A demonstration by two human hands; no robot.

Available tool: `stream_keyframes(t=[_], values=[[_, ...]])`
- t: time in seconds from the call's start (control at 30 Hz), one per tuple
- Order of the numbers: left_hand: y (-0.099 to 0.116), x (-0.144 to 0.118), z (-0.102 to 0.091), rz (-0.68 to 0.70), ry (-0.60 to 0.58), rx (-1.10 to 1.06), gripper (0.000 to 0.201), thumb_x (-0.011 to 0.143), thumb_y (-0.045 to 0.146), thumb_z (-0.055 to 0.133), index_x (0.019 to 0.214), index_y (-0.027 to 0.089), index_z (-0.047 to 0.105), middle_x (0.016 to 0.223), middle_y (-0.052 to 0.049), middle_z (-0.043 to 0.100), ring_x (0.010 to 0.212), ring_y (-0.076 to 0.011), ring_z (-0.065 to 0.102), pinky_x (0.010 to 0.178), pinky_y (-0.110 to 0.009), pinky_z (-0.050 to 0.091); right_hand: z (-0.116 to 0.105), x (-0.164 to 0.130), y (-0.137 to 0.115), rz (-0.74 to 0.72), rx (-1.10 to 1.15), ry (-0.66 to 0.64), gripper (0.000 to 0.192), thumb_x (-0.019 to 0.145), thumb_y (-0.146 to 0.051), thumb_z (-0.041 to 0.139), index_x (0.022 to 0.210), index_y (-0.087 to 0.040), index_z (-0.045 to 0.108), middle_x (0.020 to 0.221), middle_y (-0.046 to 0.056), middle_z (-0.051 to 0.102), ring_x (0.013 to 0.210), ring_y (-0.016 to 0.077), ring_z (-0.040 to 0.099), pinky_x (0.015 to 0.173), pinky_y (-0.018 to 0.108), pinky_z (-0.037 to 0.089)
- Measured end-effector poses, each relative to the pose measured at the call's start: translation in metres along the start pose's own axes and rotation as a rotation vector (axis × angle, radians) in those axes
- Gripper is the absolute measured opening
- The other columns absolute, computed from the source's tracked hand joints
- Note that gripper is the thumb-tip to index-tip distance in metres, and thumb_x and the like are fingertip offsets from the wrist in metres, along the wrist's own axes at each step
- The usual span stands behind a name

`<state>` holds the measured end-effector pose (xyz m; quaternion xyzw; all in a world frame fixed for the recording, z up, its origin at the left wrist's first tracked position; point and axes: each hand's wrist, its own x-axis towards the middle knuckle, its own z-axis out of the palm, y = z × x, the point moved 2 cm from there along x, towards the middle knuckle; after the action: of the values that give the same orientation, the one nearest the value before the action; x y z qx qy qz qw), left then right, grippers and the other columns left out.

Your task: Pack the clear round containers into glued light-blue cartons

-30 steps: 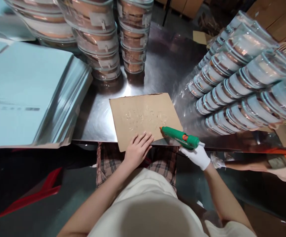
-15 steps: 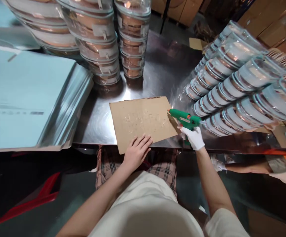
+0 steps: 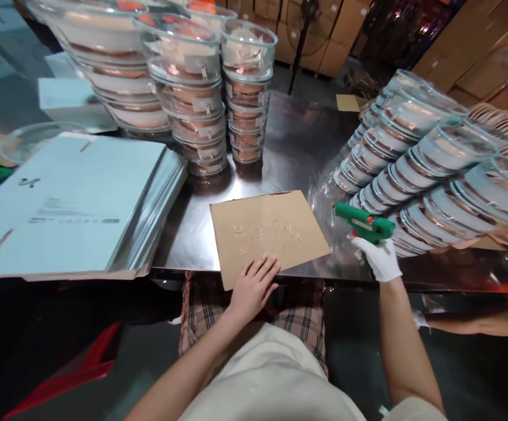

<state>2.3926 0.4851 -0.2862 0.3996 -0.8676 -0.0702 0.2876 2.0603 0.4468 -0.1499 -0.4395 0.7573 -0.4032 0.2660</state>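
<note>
Glue gun point(image 3: 361, 221), green with an orange trigger, is in the right hand point(image 3: 379, 257), which wears a white glove. The fingers of this hand are closed around the grip. The gun hangs above the worktop point(image 3: 298, 140) near its front edge, just beside the right edge of the cardboard sheet point(image 3: 269, 233), and its nozzle points to the left, toward that sheet. Behind the gun, very near, lie rows of clear plastic containers point(image 3: 416, 158) on their sides.

The left hand point(image 3: 254, 286) is bare. It lies flat on the front edge of the cardboard with the fingers spread, and it holds nothing. The cardboard hangs a little over the front edge of the worktop and carries pale spots, probably dried glue.

I think the first risk is the nozzle. If it is hot and swings back or to the right, it could touch the thin plastic containers and mark or melt them. A drop of glue could also fall on the bare steel between cardboard and containers. The left hand has no glove, so glue placed too near the front edge could burn it.

Further away, stacks of filled containers point(image 3: 192, 99) stand at the back, and a pile of pale blue flat boxes point(image 3: 74, 199) lies at the left side.
</note>
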Motion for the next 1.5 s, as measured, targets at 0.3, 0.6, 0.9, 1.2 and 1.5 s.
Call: stream_keyframes(t=[0.3, 0.6, 0.9, 1.2, 1.5], values=[[0.007, 0.03, 0.0, -0.07, -0.154, 0.094, 0.053, 0.106, 0.052, 0.056, 0.149, 0.021, 0.064, 0.158, -0.009, 0.06, 0.144, -0.0324, 0.059, 0.114, -0.046, 0.051, 0.041, -0.025, 0.032, 0.406, 0.82, -0.237, 0.028, 0.063, -0.033, 0.073, 0.088, -0.02, 0.075, 0.084, 0.004, 0.08, 0.042, 0.0067, 0.04, 0.038, 0.02, 0.032], [0.002, 0.027, 0.0, -0.06, -0.161, 0.091, 0.053, 0.107, 0.049, 0.056, 0.153, 0.024, 0.061, 0.16, -0.008, 0.059, 0.143, -0.0306, 0.059, 0.113, -0.044, 0.049, 0.06, -0.069, 0.043, 0.037, 0.05, 0.14, 0.032, 0.06, -0.046, 0.082, 0.075, -0.019, 0.076, 0.077, 0.01, 0.078, 0.066, 0.0229, 0.068, 0.059, 0.032, 0.054], [0.0, 0.02, 0.004, -0.032, -0.161, 0.06, 0.057, 0.106, 0.047, 0.058, 0.156, 0.022, 0.057, 0.162, -0.011, 0.056, 0.149, -0.0319, 0.054, 0.119, -0.046, 0.045, 0.037, -0.062, 0.043, 0.443, 0.947, -0.289, 0.027, 0.069, -0.034, 0.069, 0.091, -0.018, 0.072, 0.086, 0.004, 0.078, 0.041, 0.0052, 0.037, 0.037, 0.02, 0.033], [-0.008, 0.027, 0.012, 0.041, -0.112, 0.052, 0.057, 0.105, 0.044, 0.06, 0.157, 0.02, 0.054, 0.162, -0.014, 0.055, 0.151, -0.0309, 0.053, 0.121, -0.049, 0.047, 0.06, -0.018, 0.04, 0.586, 0.985, -0.35, 0.023, 0.075, -0.023, 0.061, 0.096, -0.017, 0.066, 0.088, 0.004, 0.075, 0.041, 0.0037, 0.034, 0.036, 0.015, 0.033], [-0.016, -0.009, -0.145, 0.102, 0.674, 0.071, 0.022, 0.094, 0.021, 0.076, 0.114, 0.029, 0.076, 0.109, -0.002, 0.081, 0.112, -0.0224, 0.076, 0.11, -0.045, 0.057, 0.034, -0.001, 0.044, 0.372, -0.17, -0.166, 0.053, 0.084, -0.068, 0.072, 0.071, -0.017, 0.064, 0.052, 0.004, 0.057, 0.047, 0.0167, 0.053, 0.044, 0.027, 0.041]])
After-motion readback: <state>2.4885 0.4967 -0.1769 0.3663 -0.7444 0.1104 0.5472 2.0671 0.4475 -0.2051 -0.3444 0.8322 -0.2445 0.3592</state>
